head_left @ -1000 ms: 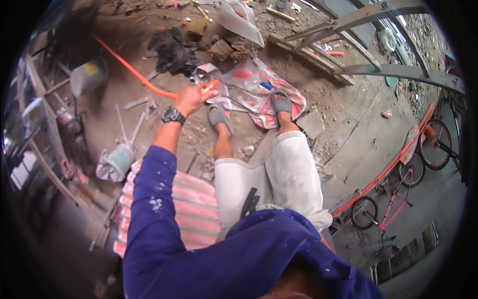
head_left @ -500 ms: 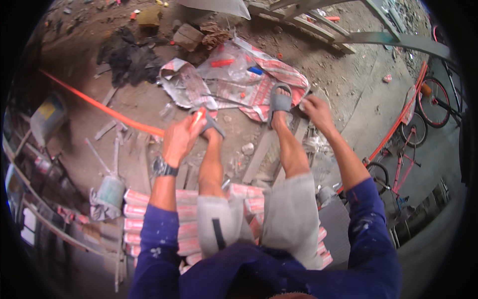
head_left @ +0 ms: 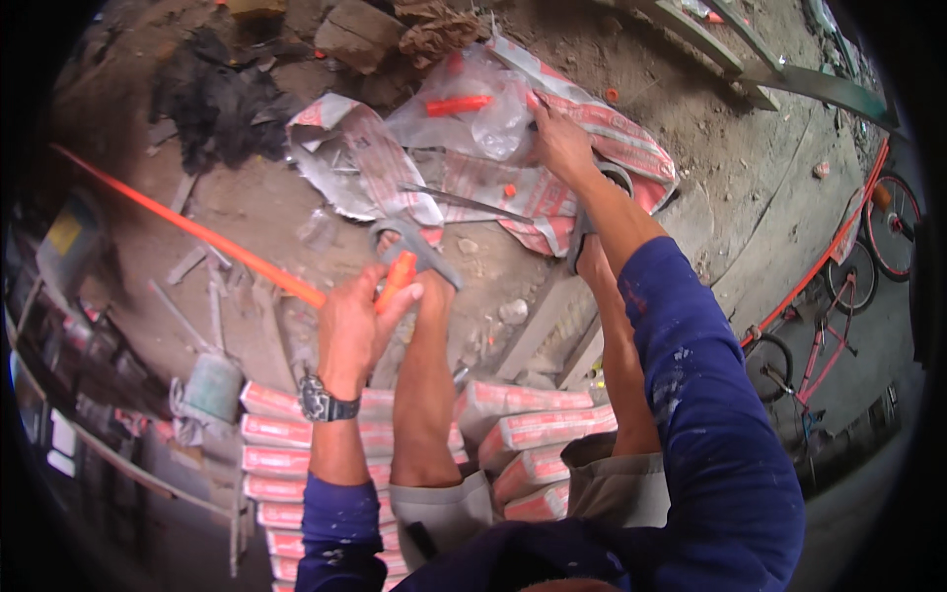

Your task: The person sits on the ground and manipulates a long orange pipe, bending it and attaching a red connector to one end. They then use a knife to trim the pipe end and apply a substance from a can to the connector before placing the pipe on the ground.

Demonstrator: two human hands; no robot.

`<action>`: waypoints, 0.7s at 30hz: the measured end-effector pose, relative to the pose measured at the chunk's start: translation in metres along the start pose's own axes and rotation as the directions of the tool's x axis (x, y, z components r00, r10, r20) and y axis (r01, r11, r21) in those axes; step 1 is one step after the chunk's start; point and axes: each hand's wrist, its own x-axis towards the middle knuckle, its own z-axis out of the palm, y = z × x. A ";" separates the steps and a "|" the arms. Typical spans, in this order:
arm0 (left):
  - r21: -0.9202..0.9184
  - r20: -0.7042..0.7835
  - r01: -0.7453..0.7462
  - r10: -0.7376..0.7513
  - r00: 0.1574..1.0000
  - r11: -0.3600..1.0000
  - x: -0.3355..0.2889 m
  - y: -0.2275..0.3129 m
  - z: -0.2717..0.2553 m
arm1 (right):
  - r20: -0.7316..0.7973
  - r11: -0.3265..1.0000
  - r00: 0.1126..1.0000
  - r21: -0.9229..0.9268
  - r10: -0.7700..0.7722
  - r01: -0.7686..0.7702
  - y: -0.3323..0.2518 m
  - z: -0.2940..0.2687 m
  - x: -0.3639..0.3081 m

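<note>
My left hand (head_left: 347, 321), with a watch on its wrist, is closed around a long orange pipe (head_left: 242, 259) that runs off to the far left. A short orange piece (head_left: 397, 281) sticks up between its thumb and fingers; whether it joins the pipe is hidden. My right hand (head_left: 564, 148) reaches forward to the clear plastic bag (head_left: 493, 133), its fingers curled at the bag's right edge. What the fingertips hold is hidden. Inside or under the bag lies a short orange fitting (head_left: 460, 105). Under it spreads a torn red-and-white sack (head_left: 483, 187).
Stacked red-and-white packs (head_left: 538, 434) lie beneath me. A dark rod (head_left: 464, 200) crosses the sack, near my sandalled feet. Boards (head_left: 533, 331) lie on the dirt, and a bucket (head_left: 209, 390) is at left. Bicycles (head_left: 838, 296) stand at right; a wooden frame (head_left: 691, 35) is far right.
My right hand has moved forward and left, from beside my right foot to the plastic bag. The blue object there is out of sight now. My left hand, still gripping, is slightly lower.
</note>
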 end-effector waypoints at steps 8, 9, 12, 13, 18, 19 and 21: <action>0.018 -0.012 -0.072 0.072 0.997 0.997 -0.039 0.036 -0.056 | 0.263 0.802 0.952 0.528 0.158 -0.279 0.018 -0.134 -0.130; 0.030 -0.002 -0.075 0.075 0.997 0.997 -0.048 0.042 -0.067 | 0.338 0.700 0.916 0.600 0.217 -0.387 0.028 -0.155 -0.169; 0.030 -0.046 -0.149 0.150 0.988 0.988 -0.065 0.041 -0.089 | 0.528 0.254 0.754 0.726 0.392 -0.640 0.022 -0.259 -0.306; 0.016 -0.029 -0.156 0.156 0.987 0.988 -0.075 0.048 -0.103 | 0.565 0.050 0.692 0.757 0.449 -0.651 0.012 -0.288 -0.363; -0.076 -0.002 -0.161 0.161 0.987 0.984 -0.117 0.066 -0.161 | 0.550 -0.240 0.428 0.771 0.717 -0.589 -0.078 -0.395 -0.622; -0.030 0.004 -0.156 0.156 0.988 0.987 -0.126 0.071 -0.172 | 0.541 -0.232 0.406 0.765 0.736 -0.600 -0.107 -0.400 -0.672; -0.008 -0.001 -0.173 0.173 0.985 0.985 -0.139 0.080 -0.192 | 0.543 -0.221 0.330 0.716 0.772 -0.662 -0.167 -0.407 -0.738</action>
